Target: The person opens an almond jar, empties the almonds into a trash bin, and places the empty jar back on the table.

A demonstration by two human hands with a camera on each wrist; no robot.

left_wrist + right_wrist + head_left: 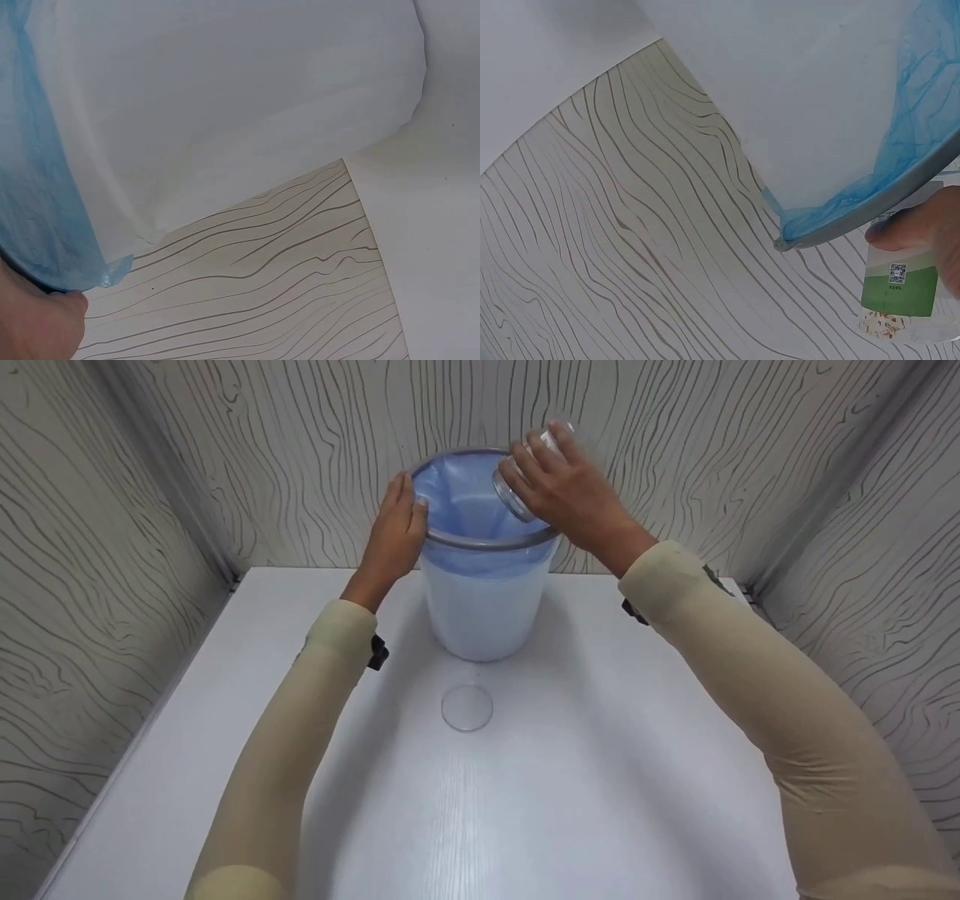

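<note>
A white trash bin with a blue liner bag and a grey rim ring stands upright at the table's back edge. My left hand grips the bin's left rim, with the liner under it. In my right hand is a clear jar, tilted mouth-down over the right side of the bin's opening. The right wrist view shows the jar's green and white label and small brownish bits at its base end. The bin's bottom inside is hidden.
A clear round lid lies flat on the white table, in front of the bin. Wood-grain panels enclose the table at the back and both sides.
</note>
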